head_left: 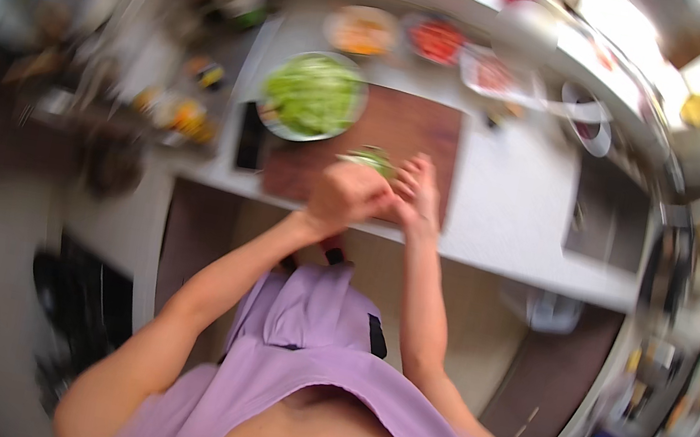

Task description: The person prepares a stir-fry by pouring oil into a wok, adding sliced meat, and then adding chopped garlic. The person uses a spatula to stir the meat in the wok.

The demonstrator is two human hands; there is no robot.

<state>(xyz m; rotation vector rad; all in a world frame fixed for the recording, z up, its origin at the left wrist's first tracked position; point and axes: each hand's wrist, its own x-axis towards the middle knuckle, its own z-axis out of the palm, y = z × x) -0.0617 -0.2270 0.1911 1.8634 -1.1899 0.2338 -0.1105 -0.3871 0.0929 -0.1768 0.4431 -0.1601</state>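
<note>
Before me a reddish-brown cutting board (417, 126) lies on the white countertop (505, 203). My left hand (350, 198) is curled over the board's front part, its fingertips close to the base of my right hand; whether it grips anything is hidden. Palm turned inward, my right hand (420, 192) has its fingers raised and apart, with nothing seen in it. Just beyond both hands is a small green heap (375, 159), blurred, likely cut vegetable. A round dish of sliced green vegetable (312, 94) overlaps the board's far left corner.
Along the back stand a dish of orange pieces (363, 33), a bowl of red pieces (435, 40) and a white tray of pinkish food (493, 74). Blurred yellow-orange items (183, 118) crowd the left counter. A dark panel (608, 213) is set into the right side.
</note>
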